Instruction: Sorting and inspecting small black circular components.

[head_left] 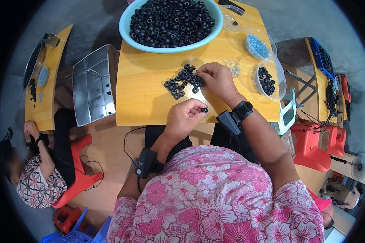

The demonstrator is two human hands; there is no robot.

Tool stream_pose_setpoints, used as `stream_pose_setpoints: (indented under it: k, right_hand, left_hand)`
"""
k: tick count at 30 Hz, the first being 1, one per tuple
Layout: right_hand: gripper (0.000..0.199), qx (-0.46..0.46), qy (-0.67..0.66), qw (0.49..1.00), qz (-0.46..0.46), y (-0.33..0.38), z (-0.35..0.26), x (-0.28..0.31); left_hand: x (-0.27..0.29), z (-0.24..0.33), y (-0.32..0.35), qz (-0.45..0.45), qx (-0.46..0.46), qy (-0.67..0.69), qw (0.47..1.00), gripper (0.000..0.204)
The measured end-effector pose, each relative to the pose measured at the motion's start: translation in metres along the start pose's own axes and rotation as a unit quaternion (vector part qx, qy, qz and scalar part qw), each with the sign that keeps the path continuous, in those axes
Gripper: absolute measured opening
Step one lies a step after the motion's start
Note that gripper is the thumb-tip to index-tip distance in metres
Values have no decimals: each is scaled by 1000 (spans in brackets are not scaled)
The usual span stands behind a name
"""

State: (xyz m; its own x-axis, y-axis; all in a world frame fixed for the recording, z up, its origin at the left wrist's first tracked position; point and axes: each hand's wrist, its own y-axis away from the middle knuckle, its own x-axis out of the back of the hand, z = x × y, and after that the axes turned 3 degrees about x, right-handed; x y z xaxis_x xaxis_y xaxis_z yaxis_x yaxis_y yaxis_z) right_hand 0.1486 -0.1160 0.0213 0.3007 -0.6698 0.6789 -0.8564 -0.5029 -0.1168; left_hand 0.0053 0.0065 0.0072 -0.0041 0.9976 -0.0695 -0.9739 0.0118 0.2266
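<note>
Between the thumb and fingertips of my left hand (184,120) is a small black ring-shaped piece (204,110), held just over the table's near edge. Farther out, my right hand (219,81) reaches down to the right side of a loose pile of black rings (177,85). Its thumb and fingers are pinched together at the pile; whatever is between them is hidden. The rings are short, thick and hollow, and some stand on edge. Both wrists wear black devices with straps.
A light-blue basin (171,50) heaped with black rings stands at the back of the wooden table (142,109). At right are a tub of rings (267,82), a bowl of pale-blue bits (258,45) and scattered clear bits (232,68). A foil-lined box (94,87) adjoins the left; another person (40,174) sits beyond.
</note>
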Motion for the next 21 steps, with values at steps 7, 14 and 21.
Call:
stream_pose_setpoints:
  k: [7, 14, 21]
  right_hand:
    - [13, 68, 79, 993, -56, -17, 12, 6]
    - [21, 28, -5, 996, -88, -8, 5, 5]
    - [20, 81, 105, 989, -58, -5, -2, 3]
  left_hand:
    - [2, -1, -1, -3, -15, -12, 1000, 16]
    - [1, 2, -1, -4, -2, -6, 1000, 16]
    - [0, 1, -1, -5, -5, 3, 1000, 15]
